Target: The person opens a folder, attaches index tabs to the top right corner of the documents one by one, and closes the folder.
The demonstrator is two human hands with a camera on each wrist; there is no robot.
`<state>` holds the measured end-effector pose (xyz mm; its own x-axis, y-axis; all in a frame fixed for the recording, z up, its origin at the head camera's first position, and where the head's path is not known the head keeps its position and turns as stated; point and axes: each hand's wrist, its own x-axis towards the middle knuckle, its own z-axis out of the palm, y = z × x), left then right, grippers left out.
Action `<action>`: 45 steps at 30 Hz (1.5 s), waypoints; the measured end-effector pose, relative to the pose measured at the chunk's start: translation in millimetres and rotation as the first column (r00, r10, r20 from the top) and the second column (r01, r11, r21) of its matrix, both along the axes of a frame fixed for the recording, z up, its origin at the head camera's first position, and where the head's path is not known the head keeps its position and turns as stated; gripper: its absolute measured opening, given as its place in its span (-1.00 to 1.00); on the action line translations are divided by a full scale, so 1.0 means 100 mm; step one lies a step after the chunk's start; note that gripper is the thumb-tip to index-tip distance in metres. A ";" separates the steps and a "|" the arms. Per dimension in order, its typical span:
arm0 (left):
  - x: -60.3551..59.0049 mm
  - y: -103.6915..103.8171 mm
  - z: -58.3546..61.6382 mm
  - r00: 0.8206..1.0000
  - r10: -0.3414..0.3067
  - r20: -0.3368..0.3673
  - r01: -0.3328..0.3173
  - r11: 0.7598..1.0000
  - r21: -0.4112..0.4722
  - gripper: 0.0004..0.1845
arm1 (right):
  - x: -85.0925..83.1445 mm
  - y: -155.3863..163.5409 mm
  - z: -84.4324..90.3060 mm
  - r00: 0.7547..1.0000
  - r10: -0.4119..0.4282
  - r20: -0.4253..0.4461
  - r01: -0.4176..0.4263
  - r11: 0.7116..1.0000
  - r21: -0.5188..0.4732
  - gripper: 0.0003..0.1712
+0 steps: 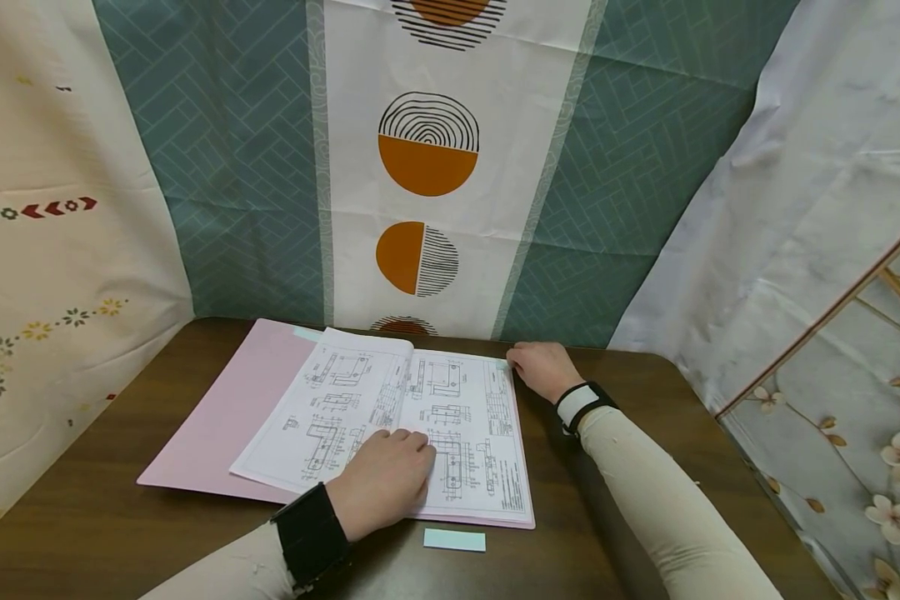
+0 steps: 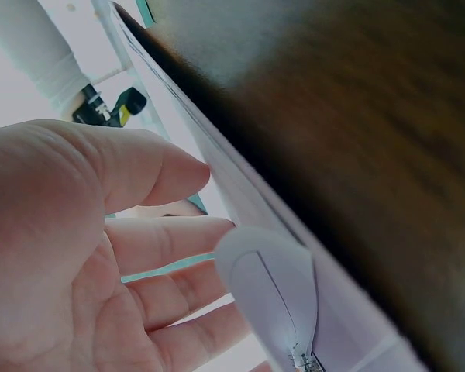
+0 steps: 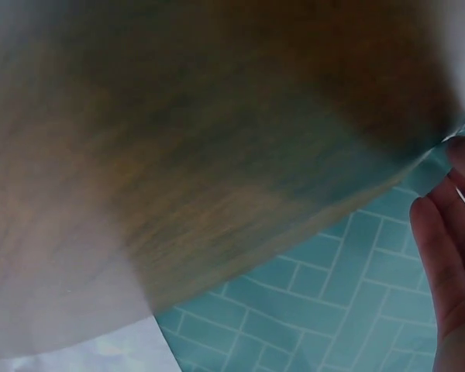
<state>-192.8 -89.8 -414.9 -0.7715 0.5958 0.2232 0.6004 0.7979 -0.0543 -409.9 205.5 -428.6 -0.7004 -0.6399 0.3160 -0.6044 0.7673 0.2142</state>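
The head view is evenly and softly lit, sharp across the drawing sheets and the surface, with only faint shadows under the forearms and slight bending of straight lines toward the edges. Both wrist views are far poorer. The brown surface smears into blur, the left hand looks washed out against a bright background, and the right view is dim and soft throughout.

head: above, facing table | wrists: close, at table edge

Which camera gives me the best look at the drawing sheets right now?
Head view: the drawing sheets lie whole on the pink folder. The left wrist view shows only a blurred paper edge, and the right wrist view barely a corner.
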 end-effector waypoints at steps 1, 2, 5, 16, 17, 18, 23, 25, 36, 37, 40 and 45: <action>0.00 0.00 0.00 1.000 -0.001 -0.001 0.001 1.000 0.002 -0.79 | 0.01 0.01 0.00 1.000 0.004 0.002 -0.004 1.000 -0.001 -0.85; 0.00 0.00 0.00 1.000 -0.003 -0.003 0.003 1.000 0.004 -0.79 | 0.01 0.01 0.00 1.000 0.007 0.005 -0.006 1.000 -0.003 -0.85; 0.00 0.00 -0.01 1.000 -0.007 -0.012 0.007 1.000 0.008 -0.80 | 0.02 0.03 0.01 1.000 0.009 0.027 -0.008 1.000 -0.011 -0.84; -0.02 0.00 -0.02 1.000 -0.006 -0.007 0.006 1.000 0.007 -0.80 | 0.05 0.06 0.01 0.999 0.003 0.049 -0.002 1.000 -0.023 -0.80; -0.02 0.01 -0.02 1.000 -0.007 -0.011 0.007 1.000 0.007 -0.81 | 0.06 0.07 0.01 0.999 0.004 0.047 -0.003 1.000 -0.023 -0.81; -0.02 0.01 -0.02 1.000 -0.010 -0.015 0.010 1.000 0.007 -0.81 | 0.06 0.07 0.01 0.999 0.006 0.044 -0.005 1.000 -0.023 -0.81; -0.02 -0.01 0.01 1.000 -0.021 -0.019 0.021 1.000 -0.018 -0.82 | 0.10 0.08 0.01 0.999 0.034 0.037 -0.033 0.999 -0.028 -0.81; -0.03 -0.01 0.05 1.000 -0.022 0.000 0.022 0.999 -0.049 -0.81 | 0.10 0.08 0.00 0.998 0.043 0.038 -0.042 0.999 -0.023 -0.80; -0.49 0.31 0.33 0.995 -0.028 0.091 0.049 0.971 -0.236 -0.67 | 0.12 0.14 -0.03 0.997 0.033 0.067 -0.032 0.999 -0.021 -0.76; -0.57 0.36 0.32 0.996 -0.030 0.083 0.050 0.967 -0.251 -0.62 | 0.13 0.14 -0.03 0.997 0.031 0.068 -0.030 0.999 -0.021 -0.76; -0.81 0.51 0.25 0.998 -0.043 0.041 0.053 0.953 -0.297 -0.51 | 0.14 0.15 -0.03 0.997 0.025 0.069 -0.024 1.000 -0.016 -0.75; -1.14 0.69 0.16 1.000 -0.022 0.018 0.027 0.931 -0.364 -0.39 | 0.14 0.13 -0.02 0.997 0.040 0.072 -0.039 0.999 -0.010 -0.73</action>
<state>-306.9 -20.6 -398.8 -0.7573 0.6527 -0.0229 0.6220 0.7101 -0.3301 -395.7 218.5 -430.3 -0.6959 -0.6648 0.2715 -0.6477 0.7443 0.1626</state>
